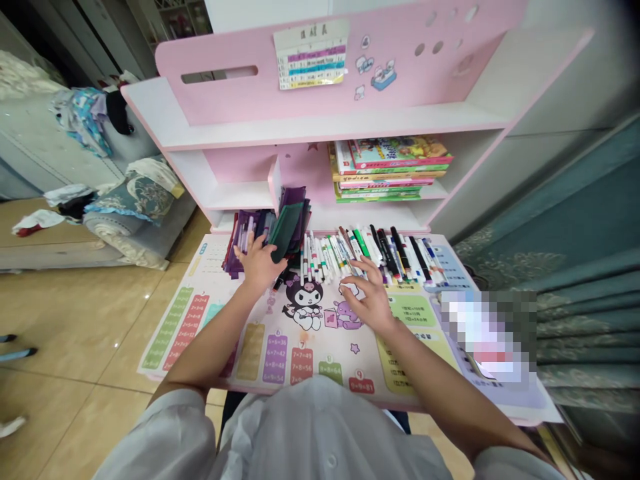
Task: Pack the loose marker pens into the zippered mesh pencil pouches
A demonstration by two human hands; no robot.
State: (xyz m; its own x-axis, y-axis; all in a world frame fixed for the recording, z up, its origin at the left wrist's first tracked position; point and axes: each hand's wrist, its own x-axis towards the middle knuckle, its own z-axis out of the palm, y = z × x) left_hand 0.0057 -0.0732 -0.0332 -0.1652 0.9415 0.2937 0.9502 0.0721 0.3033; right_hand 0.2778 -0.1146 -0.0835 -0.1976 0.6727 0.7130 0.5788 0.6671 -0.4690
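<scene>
My left hand (259, 264) rests palm down at the back of the desk, its fingers spread against a stack of purple and dark green pouches (289, 227). A few pens stand among those pouches, and the hand does not visibly grip anything. My right hand (367, 300) hovers with fingers apart just in front of a long row of markers and pens (370, 252). Its fingertips are near the pen ends and hold nothing. Both hands are above a printed multiplication-table desk mat (300, 353) with cartoon characters.
A pink and white desk hutch (320, 87) rises behind the pens, with a stack of books (385, 170) on its shelf. A blurred patch covers the desk's right part. A teal curtain (575, 320) hangs right; a sofa with clothes (110, 193) stands left.
</scene>
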